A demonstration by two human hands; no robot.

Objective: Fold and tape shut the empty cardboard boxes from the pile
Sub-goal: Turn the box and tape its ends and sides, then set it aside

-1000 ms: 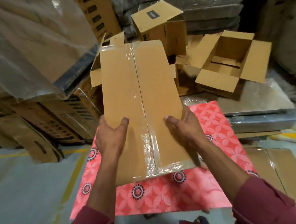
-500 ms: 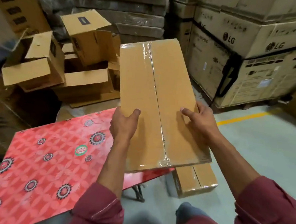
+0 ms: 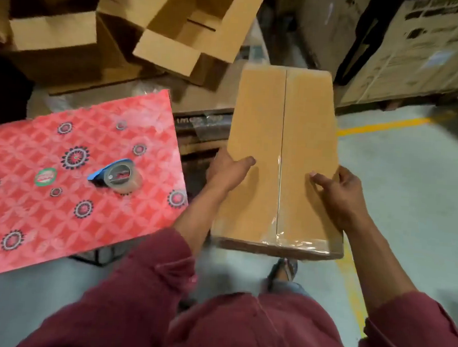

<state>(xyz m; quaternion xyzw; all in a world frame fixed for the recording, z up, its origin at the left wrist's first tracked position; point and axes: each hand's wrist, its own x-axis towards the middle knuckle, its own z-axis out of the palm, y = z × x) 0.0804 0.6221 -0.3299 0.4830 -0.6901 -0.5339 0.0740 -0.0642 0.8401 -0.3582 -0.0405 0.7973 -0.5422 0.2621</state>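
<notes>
Both arms extended forward, maroon sleeves pushed up forearms. Left hand (image 3: pixel 226 170) grips left edge of taped box (image 3: pixel 281 139), thumb lying across top face. Right hand (image 3: pixel 340 193) grips right edge, thumb on top, fingers curled round side.

Dim, warm indoor light, glare streaks on the clear tape (image 3: pixel 285 239) at the near end of the held box (image 3: pixel 282 155), heavy motion blur over the open boxes (image 3: pixel 188 34) at top, wide-angle bending at the edges, soft focus throughout.
</notes>
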